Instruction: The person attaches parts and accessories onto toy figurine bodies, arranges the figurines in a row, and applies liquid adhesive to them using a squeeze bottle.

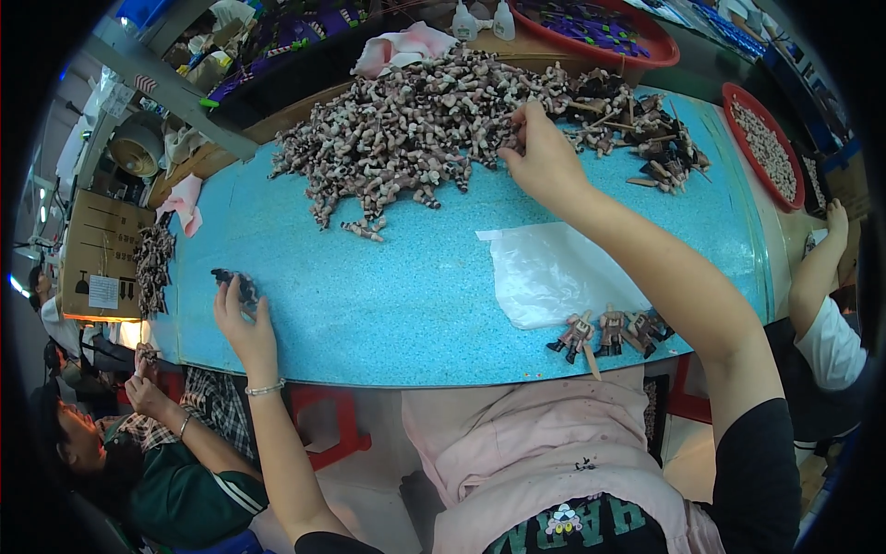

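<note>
At the left of the blue tabletop, my left hand (245, 332) has its fingers round a small dark toy figure (245, 290), partly hidden by them. My right hand (546, 159) reaches to the right part of a big heap of small beige and dark toy figures (388, 129). Its thumb and fingers are apart, and I see nothing held between them. A few figures (365, 229) lie loose at the heap's near edge. Close to the table's front edge, below my right forearm, three finished-looking figures (611, 331) lie side by side, one with a light brown stick-like piece.
A clear plastic bag (554, 272) lies flat mid-right. Darker parts (664, 148) are piled at the far right. Red basins (729, 111) stand beyond, with white bottles (503, 20) and pink cloth (401, 48) behind. Co-workers sit left and right; a cardboard box (92, 249) stands left.
</note>
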Tool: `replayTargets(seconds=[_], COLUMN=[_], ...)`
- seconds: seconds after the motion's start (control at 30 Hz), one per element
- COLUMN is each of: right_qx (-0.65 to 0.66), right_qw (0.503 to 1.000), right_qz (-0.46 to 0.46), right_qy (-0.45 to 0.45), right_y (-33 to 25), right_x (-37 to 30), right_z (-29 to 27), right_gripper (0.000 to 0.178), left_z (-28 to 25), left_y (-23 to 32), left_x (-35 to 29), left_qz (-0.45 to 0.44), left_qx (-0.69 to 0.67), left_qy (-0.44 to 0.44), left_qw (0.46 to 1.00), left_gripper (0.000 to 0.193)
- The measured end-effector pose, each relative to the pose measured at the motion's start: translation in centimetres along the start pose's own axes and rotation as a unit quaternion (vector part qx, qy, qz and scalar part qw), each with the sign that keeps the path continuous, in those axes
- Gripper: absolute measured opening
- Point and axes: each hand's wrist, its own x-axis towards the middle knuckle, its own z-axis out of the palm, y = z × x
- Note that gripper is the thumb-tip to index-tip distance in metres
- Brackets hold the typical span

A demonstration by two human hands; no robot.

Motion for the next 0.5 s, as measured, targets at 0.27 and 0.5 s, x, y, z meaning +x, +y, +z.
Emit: replayTargets(seconds=[0.27,0.5], right_qx=[0.118,0.043], right_qw=[0.989,0.984], right_qz=[0.037,-0.067], right_qy=[-0.075,-0.157], right_y=[1.5,5.4], right_x=[-1.1,-5.0], right_z=[-4.3,-8.8], right_gripper=[0.028,0.023], left_z=[-0.9,1.3], left_y=[15.2,24.1], left_x=[-6.5,-11.2], left_qz=[0.155,0.209], left_qx=[-0.144,-0.357], left_qy=[-0.128,-0.276], left_qw=[0.969,0.868], left_gripper=[0.035,0.045])
